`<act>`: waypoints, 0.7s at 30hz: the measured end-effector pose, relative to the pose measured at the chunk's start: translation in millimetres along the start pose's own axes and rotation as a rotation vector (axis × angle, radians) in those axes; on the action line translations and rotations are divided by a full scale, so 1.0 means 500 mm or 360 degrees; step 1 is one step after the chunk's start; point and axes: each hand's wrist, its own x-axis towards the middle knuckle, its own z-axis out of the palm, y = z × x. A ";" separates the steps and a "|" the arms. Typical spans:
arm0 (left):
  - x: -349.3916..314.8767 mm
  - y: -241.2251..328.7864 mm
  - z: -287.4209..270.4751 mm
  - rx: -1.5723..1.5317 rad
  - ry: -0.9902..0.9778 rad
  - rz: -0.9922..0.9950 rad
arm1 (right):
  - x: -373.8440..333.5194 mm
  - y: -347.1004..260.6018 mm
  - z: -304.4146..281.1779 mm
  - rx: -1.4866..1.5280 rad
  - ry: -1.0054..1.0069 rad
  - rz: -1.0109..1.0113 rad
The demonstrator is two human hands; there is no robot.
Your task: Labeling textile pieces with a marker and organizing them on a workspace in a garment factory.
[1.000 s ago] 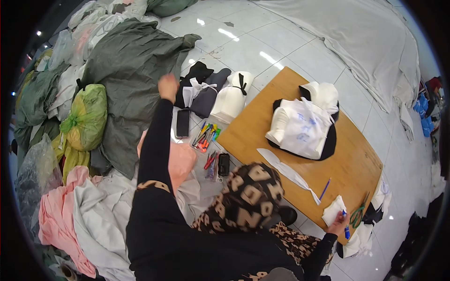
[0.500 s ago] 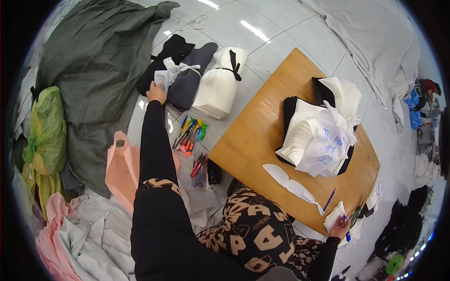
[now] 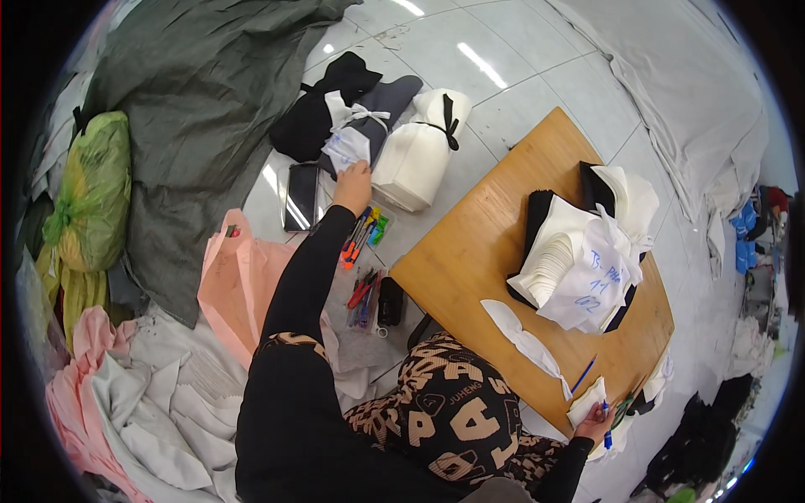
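Note:
My left hand [image 3: 353, 186] reaches far out to the tied bundles on the floor. Its fingers are closed on the lower edge of a white label [image 3: 346, 149] with blue handwriting, which lies over the dark grey fabric bundle [image 3: 388, 107]. A white strip is knotted round that bundle. Black fabric [image 3: 306, 126] lies to its left, and a white fabric roll [image 3: 417, 159] tied with black stands to its right. At the table's near right corner, my right hand [image 3: 594, 423] grips a blue pen [image 3: 607, 429] beside a small white fabric piece [image 3: 587, 402].
A wooden table [image 3: 470, 218] bears a stack of white and black fabric pieces [image 3: 549, 251], a long white piece [image 3: 524, 344] and a blue pencil [image 3: 584, 373]. On the floor are a phone [image 3: 300, 197], pouches of pens [image 3: 362, 302], a pink bag [image 3: 239, 285] and a green bag [image 3: 96, 193].
My left hand has shifted to the right along the label, whose written face now shows more fully. The phone has come into sight beside my arm. The whole view has turned slightly.

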 end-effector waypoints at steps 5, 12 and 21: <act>0.004 0.049 -0.038 0.0053 -0.0153 0.0103 | -0.005 0.001 -0.002 0.0006 -0.0083 -0.0043; -0.041 0.071 -0.013 -0.0387 0.0147 0.0042 | -0.011 0.006 0.010 -0.0027 -0.0009 -0.0047; 0.088 -0.185 -0.226 -0.0192 0.0855 -0.0669 | 0.007 0.007 0.001 -0.0019 -0.0069 -0.0032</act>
